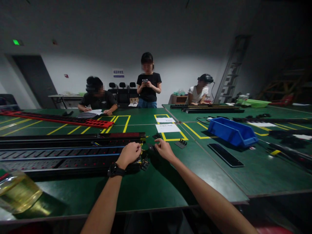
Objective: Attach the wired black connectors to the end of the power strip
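Power strip (73,154) end gripped by left hand (129,154), right hand (164,149) beside

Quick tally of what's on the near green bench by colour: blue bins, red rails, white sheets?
Blue bin: 1
Red rail: 1
White sheets inside the yellow outline: 2
Total: 4

I see a matt green table top (151,191), smooth, with glossy yellow tape lines. Lower left of the frame: long black strip housings (60,156), satin metal look, with matt plastic sockets. Right of centre: glossy blue plastic bin (231,131) and a shiny black flat slab (225,155). Centre: white paper sheets (167,127). Bottom left corner: clear glossy plastic bottle (17,191).
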A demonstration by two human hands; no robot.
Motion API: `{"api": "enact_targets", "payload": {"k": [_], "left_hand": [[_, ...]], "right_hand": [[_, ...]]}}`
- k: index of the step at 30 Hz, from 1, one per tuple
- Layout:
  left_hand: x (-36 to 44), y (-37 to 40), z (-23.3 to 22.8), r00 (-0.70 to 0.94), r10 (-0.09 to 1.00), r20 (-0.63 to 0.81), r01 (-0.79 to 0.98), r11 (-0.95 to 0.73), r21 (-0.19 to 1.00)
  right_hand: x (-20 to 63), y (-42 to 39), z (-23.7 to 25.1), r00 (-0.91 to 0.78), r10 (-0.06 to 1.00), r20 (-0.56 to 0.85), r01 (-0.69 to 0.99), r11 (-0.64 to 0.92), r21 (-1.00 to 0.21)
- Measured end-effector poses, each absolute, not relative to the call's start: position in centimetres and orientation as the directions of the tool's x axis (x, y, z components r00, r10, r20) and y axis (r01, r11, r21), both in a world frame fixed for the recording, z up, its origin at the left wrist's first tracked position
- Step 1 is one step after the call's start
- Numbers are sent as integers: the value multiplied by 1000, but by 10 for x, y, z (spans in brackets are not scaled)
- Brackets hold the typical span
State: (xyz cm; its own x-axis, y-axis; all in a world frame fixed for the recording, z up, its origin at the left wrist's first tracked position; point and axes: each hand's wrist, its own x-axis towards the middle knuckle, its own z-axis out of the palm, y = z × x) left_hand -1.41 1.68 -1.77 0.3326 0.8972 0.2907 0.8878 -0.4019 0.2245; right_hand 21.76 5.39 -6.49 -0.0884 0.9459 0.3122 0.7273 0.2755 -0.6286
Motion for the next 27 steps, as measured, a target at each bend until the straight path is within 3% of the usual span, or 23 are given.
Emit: {"api": "enact_targets", "payload": {"k": [16, 27], "left_hand": [[-14, 16, -18, 320, 905, 280, 894, -386, 226], [-14, 19, -20, 321, 909, 266, 897, -382, 221]], "right_hand": [[199, 39, -64, -199, 950, 240, 672, 310, -672], [201, 37, -63, -370, 900, 229, 755, 435, -490]]}}
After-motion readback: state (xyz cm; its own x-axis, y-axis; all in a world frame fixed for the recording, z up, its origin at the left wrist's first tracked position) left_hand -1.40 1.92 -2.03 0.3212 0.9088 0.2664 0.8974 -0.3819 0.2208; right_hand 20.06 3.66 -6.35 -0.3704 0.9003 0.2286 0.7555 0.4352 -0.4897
